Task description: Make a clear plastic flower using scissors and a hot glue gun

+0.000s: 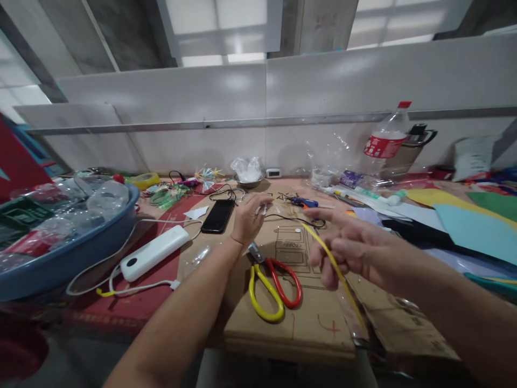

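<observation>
My left hand (248, 218) hovers over the cardboard with its fingers bent together around something small and whitish, too blurred to name. Across from it, my right hand (347, 245) has its index finger stretched out and its other fingers curled at a thin yellow strip (339, 272), which trails down toward the board's right edge. Scissors with one yellow and one red handle (266, 293) lie below my left hand. Line drawings and a small white disc (298, 230) show on the cardboard (258, 337) between my hands. A thin black wire (288, 217) curves behind them.
At left stand a blue basin (105, 237) of plastic bottles and a white power bank (155, 253) with cables. A black phone (218, 216) lies nearby. Blue-handled pliers (302, 202) and a red-labelled bottle (385, 143) are farther back. Coloured sheets (468, 221) cover the right side.
</observation>
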The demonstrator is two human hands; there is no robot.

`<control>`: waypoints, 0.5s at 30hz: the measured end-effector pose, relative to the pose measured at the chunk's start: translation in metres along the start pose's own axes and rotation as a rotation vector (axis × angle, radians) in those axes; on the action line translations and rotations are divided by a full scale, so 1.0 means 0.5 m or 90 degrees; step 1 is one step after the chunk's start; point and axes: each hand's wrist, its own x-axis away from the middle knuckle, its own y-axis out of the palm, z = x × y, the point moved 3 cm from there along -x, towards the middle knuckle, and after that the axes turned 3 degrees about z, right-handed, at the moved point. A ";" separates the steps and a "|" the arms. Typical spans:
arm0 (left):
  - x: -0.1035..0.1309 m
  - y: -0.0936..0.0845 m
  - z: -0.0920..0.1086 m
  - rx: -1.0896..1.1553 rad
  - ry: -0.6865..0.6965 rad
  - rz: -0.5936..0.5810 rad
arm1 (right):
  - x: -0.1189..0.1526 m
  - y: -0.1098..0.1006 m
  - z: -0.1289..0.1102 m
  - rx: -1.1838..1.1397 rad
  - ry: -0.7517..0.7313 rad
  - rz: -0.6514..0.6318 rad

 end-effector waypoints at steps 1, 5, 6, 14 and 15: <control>0.001 0.004 0.002 0.011 -0.007 -0.008 | -0.002 -0.005 -0.018 -0.020 -0.017 0.003; 0.008 0.023 0.013 0.070 -0.032 -0.027 | -0.034 -0.024 -0.099 -0.060 -0.116 0.048; 0.011 0.027 0.016 0.087 -0.041 -0.027 | -0.045 -0.029 -0.118 -0.063 -0.149 0.064; 0.013 0.043 0.045 0.214 -0.129 -0.051 | -0.182 -0.085 -0.192 -0.129 -0.207 0.129; 0.012 0.043 0.048 0.227 -0.139 -0.058 | -0.205 -0.096 -0.191 -0.149 -0.204 0.132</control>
